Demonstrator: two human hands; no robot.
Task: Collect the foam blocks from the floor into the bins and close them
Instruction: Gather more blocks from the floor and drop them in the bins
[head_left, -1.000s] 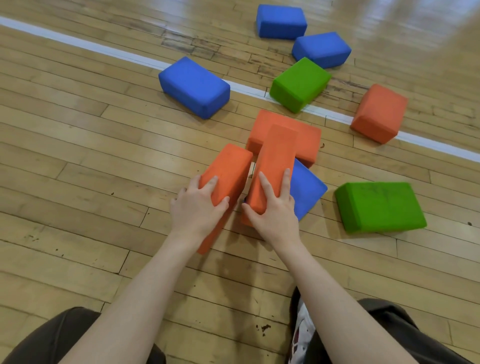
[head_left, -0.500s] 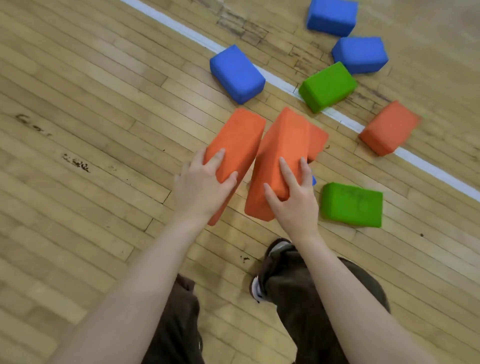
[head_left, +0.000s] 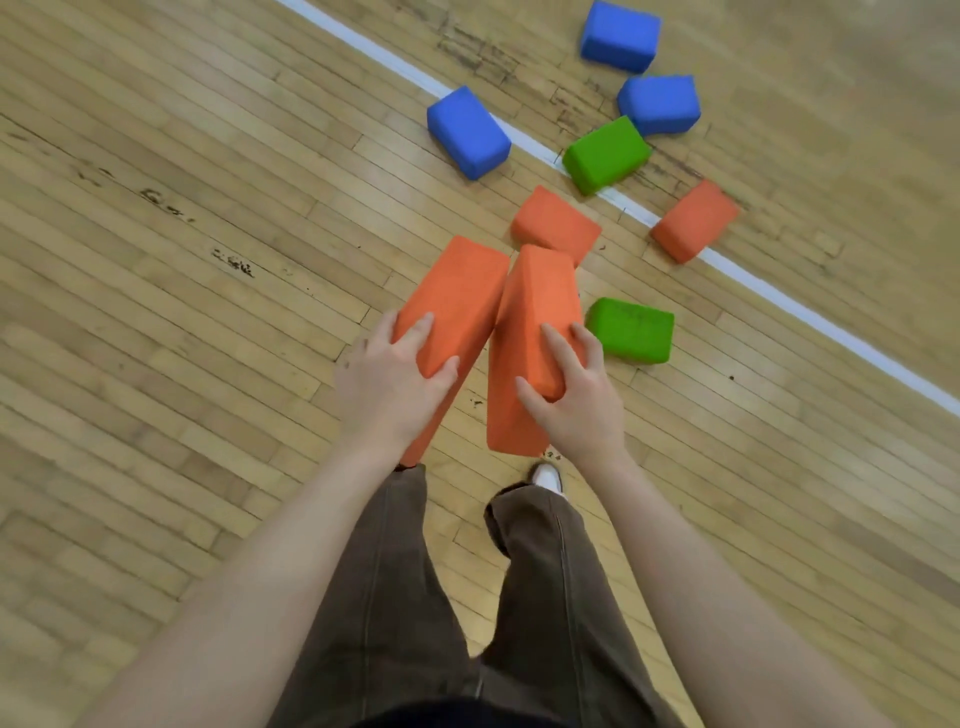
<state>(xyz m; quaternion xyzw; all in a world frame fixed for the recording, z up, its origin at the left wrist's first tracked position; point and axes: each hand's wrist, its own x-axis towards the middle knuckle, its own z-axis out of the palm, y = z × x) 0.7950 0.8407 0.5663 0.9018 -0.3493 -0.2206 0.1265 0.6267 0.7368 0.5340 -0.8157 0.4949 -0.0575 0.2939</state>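
While my left hand (head_left: 387, 384) and right hand (head_left: 574, 395) each grasp one orange block (head_left: 452, 306) (head_left: 535, 332), I judge pickup step done, next: carry both to bins, not in view.

Both bare forearms reached from the frame's lower corners toward 12 o'clock. The left hand (head_left: 387, 382) kept its grip curled around one orange block (head_left: 451, 306), the right hand (head_left: 574, 389) likewise around another orange block (head_left: 530, 332), thumbs turned inward
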